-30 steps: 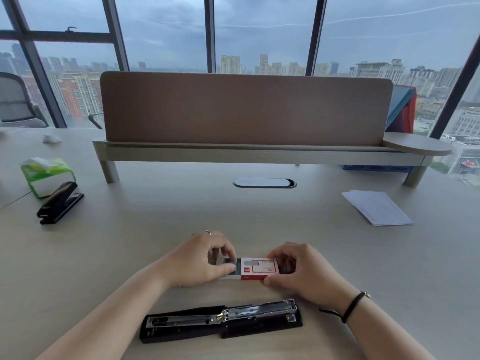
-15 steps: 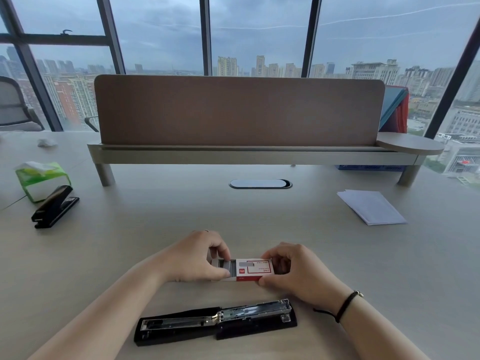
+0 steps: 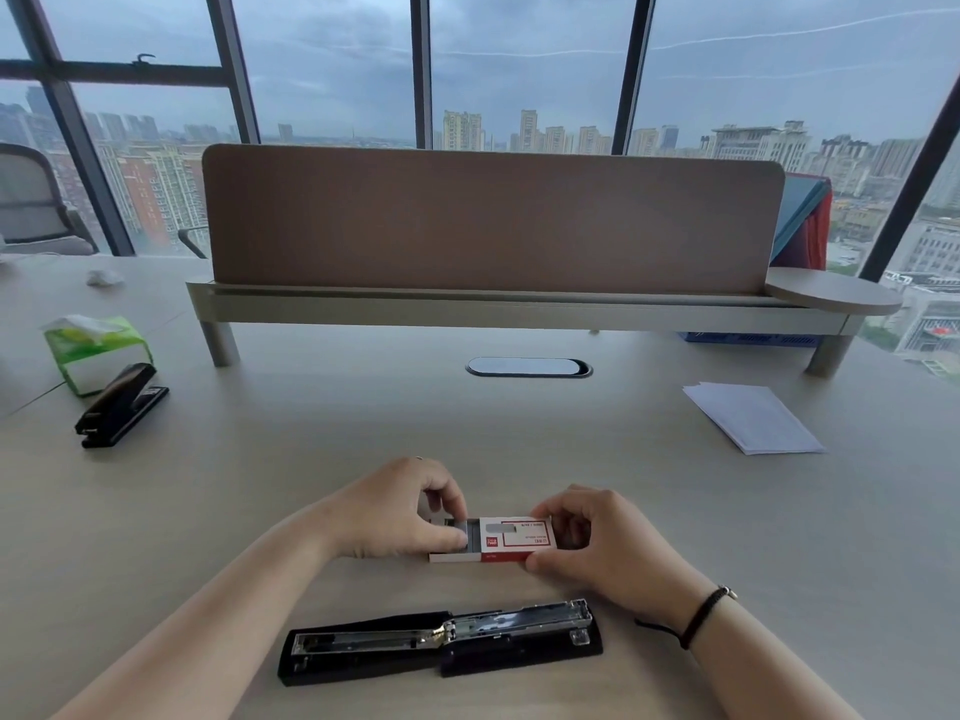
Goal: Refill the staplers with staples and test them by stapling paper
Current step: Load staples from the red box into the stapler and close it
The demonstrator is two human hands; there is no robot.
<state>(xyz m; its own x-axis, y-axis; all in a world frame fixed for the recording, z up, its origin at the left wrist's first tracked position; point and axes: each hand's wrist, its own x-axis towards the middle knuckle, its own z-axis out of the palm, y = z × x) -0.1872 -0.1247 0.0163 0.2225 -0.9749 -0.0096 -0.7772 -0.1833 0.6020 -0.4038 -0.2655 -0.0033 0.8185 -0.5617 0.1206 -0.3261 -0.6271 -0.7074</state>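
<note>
above the opened stapler (image 3: 441, 644), both hands pinch the staple box (image 3: 511, 538).

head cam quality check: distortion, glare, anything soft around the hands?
Head view: wide-angle bowing, window frames lean inward; flat overcast backlight, shadows faint; slight glare on the open stapler rail; left hand and right hand reasonably sharp, but print on the staple box too soft to read; far closed stapler softer.

2 staplers (image 3: 440, 648) (image 3: 120, 405), 1 staple box (image 3: 496, 540), 1 paper stack (image 3: 753, 418), maybe 1 tissue pk (image 3: 96, 350).
</note>
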